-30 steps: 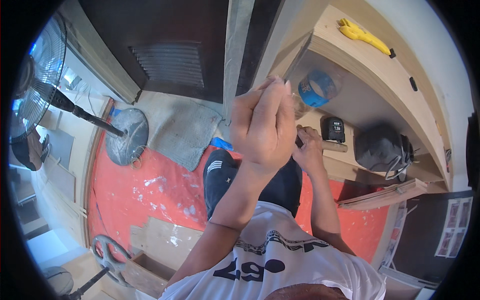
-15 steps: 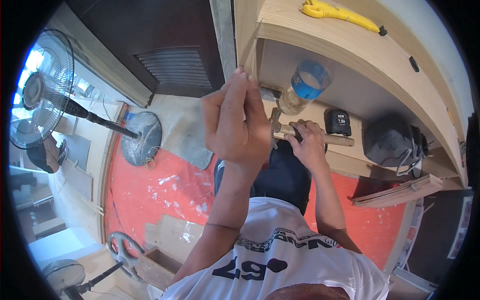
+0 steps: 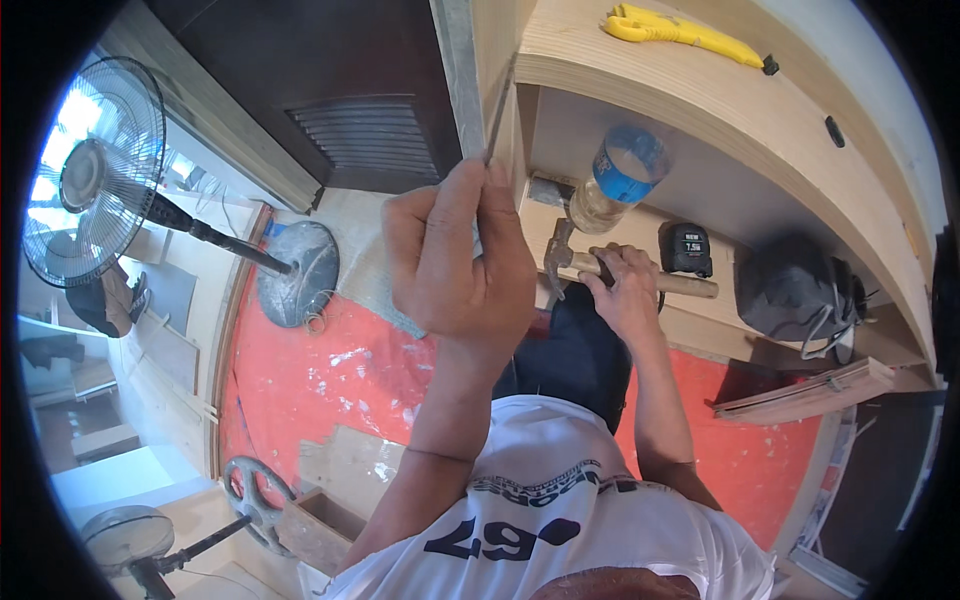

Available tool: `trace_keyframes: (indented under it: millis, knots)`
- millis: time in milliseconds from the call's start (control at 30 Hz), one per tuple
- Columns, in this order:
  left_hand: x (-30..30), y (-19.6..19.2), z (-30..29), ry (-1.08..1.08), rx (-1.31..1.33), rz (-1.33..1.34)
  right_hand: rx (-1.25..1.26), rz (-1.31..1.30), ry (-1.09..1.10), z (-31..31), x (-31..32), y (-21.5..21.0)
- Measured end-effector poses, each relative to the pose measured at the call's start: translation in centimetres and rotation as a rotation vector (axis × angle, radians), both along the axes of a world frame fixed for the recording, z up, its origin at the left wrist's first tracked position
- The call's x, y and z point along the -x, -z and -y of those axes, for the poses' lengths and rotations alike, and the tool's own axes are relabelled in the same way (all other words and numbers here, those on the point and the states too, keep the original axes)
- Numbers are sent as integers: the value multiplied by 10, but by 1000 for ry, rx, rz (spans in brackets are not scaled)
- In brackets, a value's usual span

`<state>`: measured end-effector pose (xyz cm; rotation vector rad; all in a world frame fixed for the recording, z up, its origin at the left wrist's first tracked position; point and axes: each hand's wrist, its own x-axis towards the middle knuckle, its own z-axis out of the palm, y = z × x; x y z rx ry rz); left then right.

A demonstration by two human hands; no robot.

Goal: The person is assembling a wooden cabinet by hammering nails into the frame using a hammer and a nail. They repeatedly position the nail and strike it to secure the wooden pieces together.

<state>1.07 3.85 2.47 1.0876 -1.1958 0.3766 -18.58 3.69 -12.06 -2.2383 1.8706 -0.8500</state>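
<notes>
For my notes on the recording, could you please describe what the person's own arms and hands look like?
Both hands are bare, with no gloves: the left hand and the right hand. Both forearms are uncovered. The left wrist shows what looks like a thin band. The short sleeves belong to a white T-shirt with dark printed lettering.
</notes>
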Motion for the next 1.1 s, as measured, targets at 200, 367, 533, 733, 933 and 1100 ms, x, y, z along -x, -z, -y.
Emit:
trace_keyframes:
  millis: [200, 367, 533, 733, 933, 1100]
  knots:
    - [-4, -7, 3, 7, 22, 15, -19, 13, 1, 0, -2, -2]
    - [-3, -13, -3, 12, 2, 48, 9, 13, 1, -1, -2, 0]
    - [-7, -14, -3, 39, -3, 64, 6, -1, -1, 0, -1, 3]
    - [-5, -20, -8, 80, -54, 29, -6, -26, -30, 1, 2, 1]
    - [-5, -11, 0, 75, 15, 70, -75, -52, -128, -1, 4, -15]
    - [-1, -6, 4, 79, 14, 40, -141, 174, -38, -32, 12, -41]
